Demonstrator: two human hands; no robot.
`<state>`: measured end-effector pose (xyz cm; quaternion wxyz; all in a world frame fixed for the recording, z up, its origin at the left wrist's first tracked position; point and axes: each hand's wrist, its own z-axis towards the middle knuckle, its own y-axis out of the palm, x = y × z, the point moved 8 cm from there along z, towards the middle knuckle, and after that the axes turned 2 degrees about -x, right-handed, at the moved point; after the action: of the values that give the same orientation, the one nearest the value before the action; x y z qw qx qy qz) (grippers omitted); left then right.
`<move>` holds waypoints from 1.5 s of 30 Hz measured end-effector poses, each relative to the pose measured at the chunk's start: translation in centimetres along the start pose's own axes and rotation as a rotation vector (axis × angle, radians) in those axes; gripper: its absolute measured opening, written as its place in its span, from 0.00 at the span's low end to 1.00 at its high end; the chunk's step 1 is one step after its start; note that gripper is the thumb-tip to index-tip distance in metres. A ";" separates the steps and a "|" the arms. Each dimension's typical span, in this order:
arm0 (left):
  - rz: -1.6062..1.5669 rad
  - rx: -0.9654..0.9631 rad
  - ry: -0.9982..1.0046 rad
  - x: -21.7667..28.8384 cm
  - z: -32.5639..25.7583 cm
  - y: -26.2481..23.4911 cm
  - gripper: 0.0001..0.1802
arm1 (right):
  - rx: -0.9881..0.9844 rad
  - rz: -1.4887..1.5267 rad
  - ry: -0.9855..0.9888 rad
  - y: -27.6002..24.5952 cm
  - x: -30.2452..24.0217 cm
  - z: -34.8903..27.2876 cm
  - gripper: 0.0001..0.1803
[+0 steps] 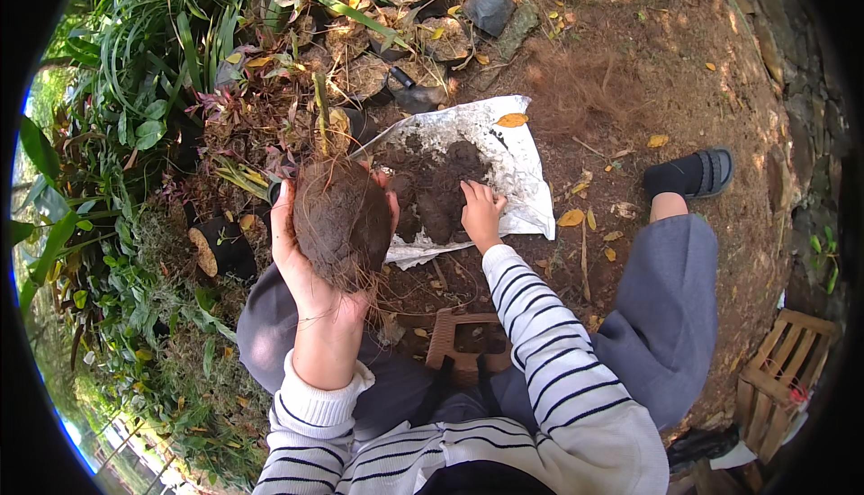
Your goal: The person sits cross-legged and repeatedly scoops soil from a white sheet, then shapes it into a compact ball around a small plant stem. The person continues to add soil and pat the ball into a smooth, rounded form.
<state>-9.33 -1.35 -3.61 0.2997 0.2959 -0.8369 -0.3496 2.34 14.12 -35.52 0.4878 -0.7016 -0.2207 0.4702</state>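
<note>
We hold the root ball (pixel 342 220) firmly in the closed left hand (pixel 310 265), while the open right hand (pixel 481 211) should gather soil (pixel 441 193) gently from the sheet (pixel 522 166).

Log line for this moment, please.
left hand: holds root ball | right hand: in soil on sheet | seated on stool

Rough fibrous root ball (pixel 343 220), crumbly matt soil (pixel 438 191), crinkled glossy plastic sheet (pixel 520 171), slatted wooden crate (pixel 781 371)
</note>
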 end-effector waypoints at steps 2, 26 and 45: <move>-0.002 0.018 0.001 0.1 0.0 -0.1 0.34 | 0.111 0.023 0.079 -1.0 0.8 0.3 0.26; -0.049 -0.007 -0.064 -0.7 -0.6 1.2 0.34 | -0.214 -0.534 -0.211 3.2 -1.3 4.8 0.16; 0.132 -0.014 -0.052 -1.5 0.5 -0.3 0.31 | -0.165 0.666 0.086 -1.4 2.1 7.1 0.17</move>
<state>-8.61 -0.24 -4.63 0.3024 0.2285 -0.8596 -0.3426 -2.71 19.72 -35.82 0.2580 -0.7914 0.0039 0.5542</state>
